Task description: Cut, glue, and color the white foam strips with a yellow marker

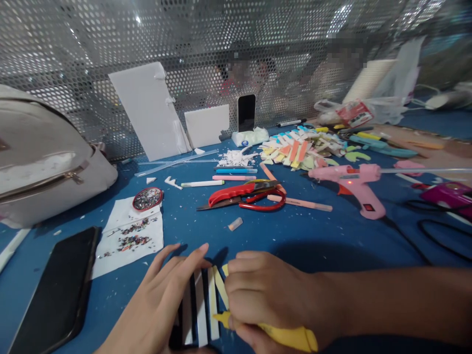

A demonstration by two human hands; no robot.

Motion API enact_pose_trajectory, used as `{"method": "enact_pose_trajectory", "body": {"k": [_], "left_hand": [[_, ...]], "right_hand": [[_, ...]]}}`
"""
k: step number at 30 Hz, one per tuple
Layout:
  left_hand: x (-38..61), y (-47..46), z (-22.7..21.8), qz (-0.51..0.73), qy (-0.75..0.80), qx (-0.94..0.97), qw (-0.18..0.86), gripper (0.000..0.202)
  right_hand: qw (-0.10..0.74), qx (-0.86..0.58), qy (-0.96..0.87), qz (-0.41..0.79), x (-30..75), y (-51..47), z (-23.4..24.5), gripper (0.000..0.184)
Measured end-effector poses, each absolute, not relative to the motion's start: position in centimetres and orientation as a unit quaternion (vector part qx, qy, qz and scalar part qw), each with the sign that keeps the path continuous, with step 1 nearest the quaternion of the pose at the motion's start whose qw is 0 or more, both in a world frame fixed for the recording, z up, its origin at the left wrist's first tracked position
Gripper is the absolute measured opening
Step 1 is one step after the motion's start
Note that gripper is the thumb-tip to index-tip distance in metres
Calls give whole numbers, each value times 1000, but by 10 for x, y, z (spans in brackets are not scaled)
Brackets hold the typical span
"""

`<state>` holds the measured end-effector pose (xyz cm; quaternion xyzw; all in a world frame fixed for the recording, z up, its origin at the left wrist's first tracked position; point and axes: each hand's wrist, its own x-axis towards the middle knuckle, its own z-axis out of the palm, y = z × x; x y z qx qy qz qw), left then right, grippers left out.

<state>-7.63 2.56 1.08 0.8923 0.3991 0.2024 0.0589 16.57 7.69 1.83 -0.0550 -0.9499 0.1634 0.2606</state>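
Observation:
My right hand (261, 290) grips a yellow marker (289, 337), its tip at a thin pale-yellow strip (213, 300). Another yellowish strip (220, 286) lies at a slant, partly under that hand. Over several narrow strips side by side, my left hand (167, 287) lies with fingers stretched out, its fingertips near their far ends. One white strip (200, 305) shows between the hands; others sit partly under the left palm. Beyond the hands is a small clear-and-orange cap (235, 224). Farther off rest red-handled scissors (236, 193) and several markers, among them an orange marker (304, 203).
A pink glue gun (359, 184) with its cord lies at right. Behind is a pile of coloured strips (298, 147). At left are a black phone (61, 290), a paper (153, 231) with glitter, a round container (147, 199) and a backpack (47, 182). White boards (145, 110) lean behind.

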Motion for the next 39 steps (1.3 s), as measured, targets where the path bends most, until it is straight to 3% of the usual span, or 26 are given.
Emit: {"method": "enact_pose_trajectory", "body": {"k": [5, 12, 17, 26, 39], "left_hand": [[-82, 21, 13, 183, 386, 903, 39, 81], [-84, 27, 6, 213, 383, 897, 55, 91], [-81, 28, 3, 224, 386, 894, 32, 87], [-76, 25, 9, 223, 400, 889, 24, 76], [-75, 24, 8, 225, 409, 883, 41, 80]], "right_hand": [[261, -78, -948, 167, 165, 78, 18, 15], [254, -15, -950, 179, 167, 80, 18, 16], [285, -92, -941, 158, 167, 79, 20, 14], [285, -98, -939, 164, 168, 78, 21, 11], [292, -116, -931, 188, 167, 83, 18, 15]]}}
